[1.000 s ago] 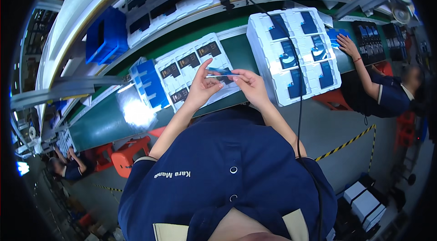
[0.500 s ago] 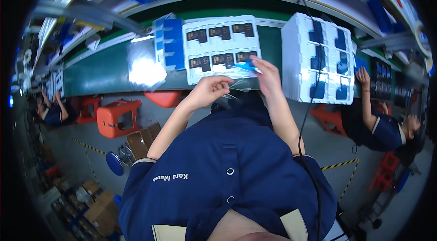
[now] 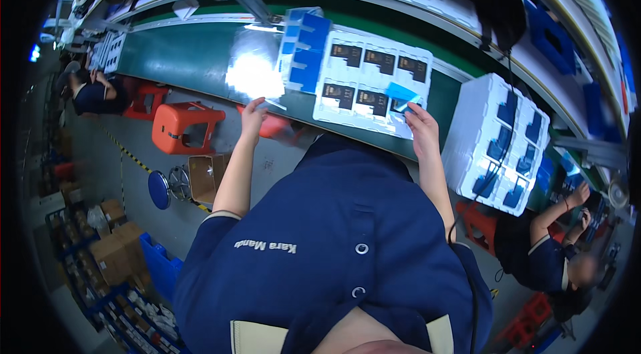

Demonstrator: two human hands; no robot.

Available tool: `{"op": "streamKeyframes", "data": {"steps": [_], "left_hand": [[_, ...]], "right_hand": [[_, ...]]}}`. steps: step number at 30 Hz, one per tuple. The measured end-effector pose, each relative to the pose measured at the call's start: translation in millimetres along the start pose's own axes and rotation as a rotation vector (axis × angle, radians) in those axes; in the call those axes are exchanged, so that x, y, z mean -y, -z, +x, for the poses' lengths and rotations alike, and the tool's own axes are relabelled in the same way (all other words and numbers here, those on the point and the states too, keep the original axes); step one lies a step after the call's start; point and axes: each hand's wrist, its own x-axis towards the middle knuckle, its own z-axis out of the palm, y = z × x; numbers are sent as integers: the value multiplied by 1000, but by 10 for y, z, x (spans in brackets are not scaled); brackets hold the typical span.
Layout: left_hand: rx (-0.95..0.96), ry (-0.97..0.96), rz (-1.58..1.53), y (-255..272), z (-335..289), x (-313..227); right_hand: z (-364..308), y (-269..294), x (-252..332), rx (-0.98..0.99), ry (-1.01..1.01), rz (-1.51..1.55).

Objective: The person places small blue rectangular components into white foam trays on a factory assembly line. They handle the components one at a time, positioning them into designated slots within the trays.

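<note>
My right hand (image 3: 423, 128) pinches a translucent blue film (image 3: 402, 93) over the lower right part of a white tray (image 3: 326, 111). In the tray's pockets lie several flat black parts (image 3: 379, 61) with light printing. The film covers part of the lower right pocket. To the left, my left hand (image 3: 252, 119) is at the near edge of the bench, fingers closed on a thin clear strip of film (image 3: 274, 104). Just beyond that hand lies a shiny clear sheet (image 3: 257, 72), washed out by glare.
Blue sheets (image 3: 310, 53) lie left of the tray. On the right stands a stack of white trays (image 3: 467, 133) with blue-covered parts, a black cable hanging across it. An orange stool (image 3: 180, 128) stands under the bench. A co-worker (image 3: 544, 254) works at the right.
My hands have moved apart: the left has swung left toward the shiny clear sheet, while the right keeps the blue film over the tray. The whole view has turned.
</note>
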Motion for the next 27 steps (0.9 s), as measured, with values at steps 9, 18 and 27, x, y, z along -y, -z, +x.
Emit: {"op": "streamKeyframes", "data": {"steps": [9, 18, 27], "left_hand": [[-260, -205, 66, 416, 1262, -273], [-294, -555, 1050, -78, 1797, -467], [-19, -772, 1185, -341, 1121, -122]], "right_hand": [[-65, -408, -59, -36, 2, -101], [312, -877, -814, -92, 34, -233], [615, -1028, -1085, -118, 95, -214]]}}
